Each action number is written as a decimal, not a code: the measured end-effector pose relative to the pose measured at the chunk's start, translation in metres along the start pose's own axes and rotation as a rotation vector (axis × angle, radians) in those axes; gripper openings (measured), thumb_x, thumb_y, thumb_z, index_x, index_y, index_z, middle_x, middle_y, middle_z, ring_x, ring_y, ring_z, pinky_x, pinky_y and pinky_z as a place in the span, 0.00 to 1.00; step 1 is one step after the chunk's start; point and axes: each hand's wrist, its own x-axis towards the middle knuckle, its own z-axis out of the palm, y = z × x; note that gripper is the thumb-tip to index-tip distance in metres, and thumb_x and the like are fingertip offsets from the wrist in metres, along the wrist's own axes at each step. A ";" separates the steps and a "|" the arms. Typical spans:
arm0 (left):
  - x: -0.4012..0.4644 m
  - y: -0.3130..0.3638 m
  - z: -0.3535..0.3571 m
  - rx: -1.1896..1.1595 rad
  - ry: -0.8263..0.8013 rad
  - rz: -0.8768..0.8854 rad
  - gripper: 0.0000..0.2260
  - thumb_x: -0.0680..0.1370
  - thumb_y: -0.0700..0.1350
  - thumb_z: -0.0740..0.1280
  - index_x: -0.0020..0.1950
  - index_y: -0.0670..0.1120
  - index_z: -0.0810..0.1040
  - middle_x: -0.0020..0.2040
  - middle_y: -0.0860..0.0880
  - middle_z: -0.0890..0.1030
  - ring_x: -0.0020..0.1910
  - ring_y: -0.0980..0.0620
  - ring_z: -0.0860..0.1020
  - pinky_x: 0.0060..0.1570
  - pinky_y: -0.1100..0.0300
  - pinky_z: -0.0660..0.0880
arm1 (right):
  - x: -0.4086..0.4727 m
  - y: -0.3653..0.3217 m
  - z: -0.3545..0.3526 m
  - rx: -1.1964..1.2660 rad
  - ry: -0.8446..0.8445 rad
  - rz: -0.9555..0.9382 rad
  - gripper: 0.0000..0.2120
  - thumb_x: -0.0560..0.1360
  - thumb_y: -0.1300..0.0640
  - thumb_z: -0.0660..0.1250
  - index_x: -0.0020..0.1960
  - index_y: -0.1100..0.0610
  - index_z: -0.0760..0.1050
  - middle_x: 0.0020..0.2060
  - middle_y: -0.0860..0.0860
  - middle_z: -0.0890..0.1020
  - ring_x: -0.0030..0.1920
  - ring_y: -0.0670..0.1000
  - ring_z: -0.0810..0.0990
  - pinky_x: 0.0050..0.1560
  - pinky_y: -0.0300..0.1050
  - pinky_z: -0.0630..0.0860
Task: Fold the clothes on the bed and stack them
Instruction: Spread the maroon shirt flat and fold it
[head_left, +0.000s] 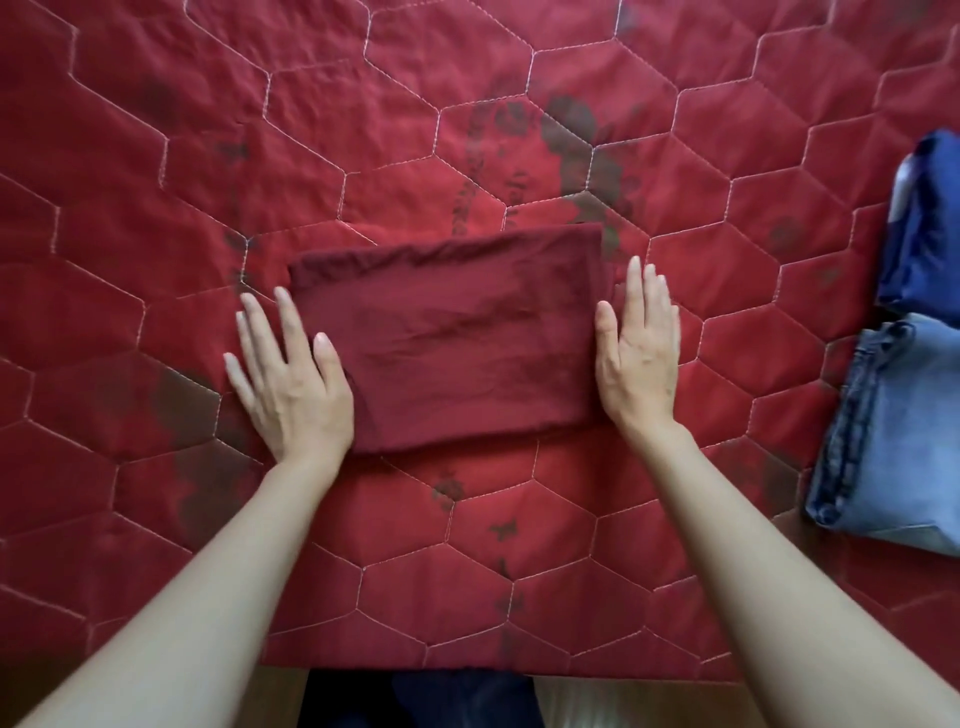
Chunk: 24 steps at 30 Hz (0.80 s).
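maroon garment (457, 338) folded flat on bed (156, 156); L hand (291, 374) & R hand (636, 348) flat, fingers straight, flanking edges, holding nothing | jeans (893, 436) + blue garment (930, 228) folded at R | left: stacking

Soft, even daylight, faint shadows; wide-angle bowing and slight blur toward the edges.

Home bedroom, I'd tag it. I'm standing at the edge of a bed (156, 156) covered by a red quilted bedspread (519, 597) with white hexagon stitching and faded dark flower prints, filling almost the whole frame. Folded maroon cloth (447, 343) at center, folded light-blue jeans (893, 457) and a dark-blue garment (924, 228) at the right edge: household laundry. Bottom center strip shows wood-tone floor (597, 706) below the bed edge.
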 end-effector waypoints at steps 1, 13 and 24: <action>-0.001 0.003 -0.004 -0.019 0.022 -0.009 0.25 0.83 0.50 0.54 0.79 0.48 0.54 0.78 0.42 0.57 0.77 0.43 0.55 0.73 0.43 0.52 | -0.003 -0.006 -0.001 0.066 0.017 -0.010 0.28 0.82 0.46 0.50 0.78 0.56 0.53 0.76 0.56 0.61 0.76 0.55 0.57 0.75 0.55 0.55; -0.014 0.017 -0.026 -0.187 -0.116 -0.094 0.29 0.79 0.58 0.61 0.78 0.60 0.52 0.58 0.41 0.76 0.57 0.38 0.74 0.56 0.47 0.68 | -0.031 -0.031 -0.002 0.166 -0.078 0.013 0.34 0.76 0.37 0.62 0.76 0.34 0.47 0.46 0.51 0.72 0.43 0.54 0.75 0.45 0.50 0.74; -0.057 -0.004 -0.040 -0.382 -0.175 0.056 0.23 0.79 0.49 0.66 0.73 0.58 0.67 0.55 0.41 0.78 0.56 0.44 0.76 0.56 0.55 0.69 | -0.094 -0.026 -0.012 0.248 0.020 -0.023 0.31 0.77 0.51 0.67 0.76 0.46 0.60 0.48 0.55 0.76 0.48 0.55 0.77 0.50 0.50 0.74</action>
